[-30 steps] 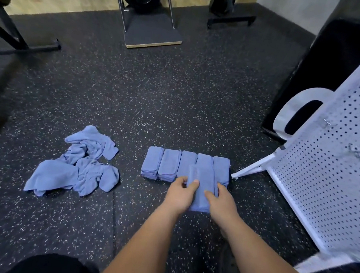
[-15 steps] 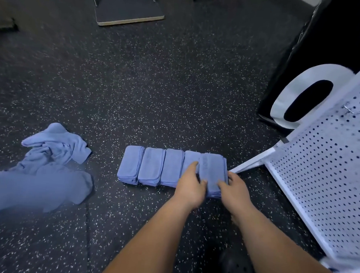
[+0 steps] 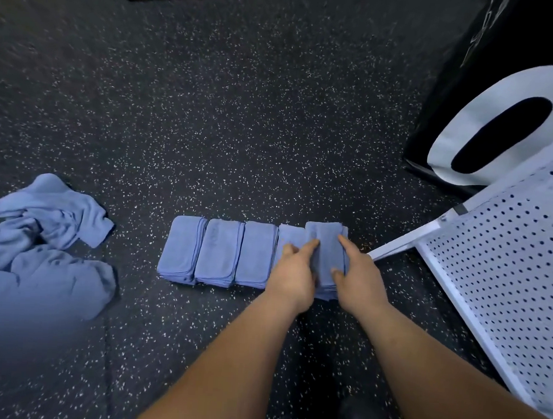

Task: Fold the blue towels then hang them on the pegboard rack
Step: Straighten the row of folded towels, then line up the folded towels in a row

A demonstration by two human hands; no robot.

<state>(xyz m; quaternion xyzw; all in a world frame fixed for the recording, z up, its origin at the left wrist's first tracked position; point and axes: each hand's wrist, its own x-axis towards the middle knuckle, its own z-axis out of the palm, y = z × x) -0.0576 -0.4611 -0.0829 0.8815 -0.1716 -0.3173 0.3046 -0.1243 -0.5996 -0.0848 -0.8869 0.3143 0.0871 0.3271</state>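
Nearest on the floor (image 3: 242,111), a folded towel (image 3: 325,253) is flanked by the left hand (image 3: 292,271) and the right hand (image 3: 358,277). The fingers are laid mostly straight against its top and sides, pressing rather than clenching. This towel is seated on the right end of a row of folded towels (image 3: 218,252), whose stacks are set side by side and touching. The folding is judged to be well advanced, this piece being squared up on its stack.

To the left, well apart from the row, a pile of unfolded towels (image 3: 43,229) is seen crumpled, so more folding is left. To the right, just beside the row's end, the pegboard rack (image 3: 506,269) is seen with no towel on the part in view. The hanging is therefore judged not yet begun.
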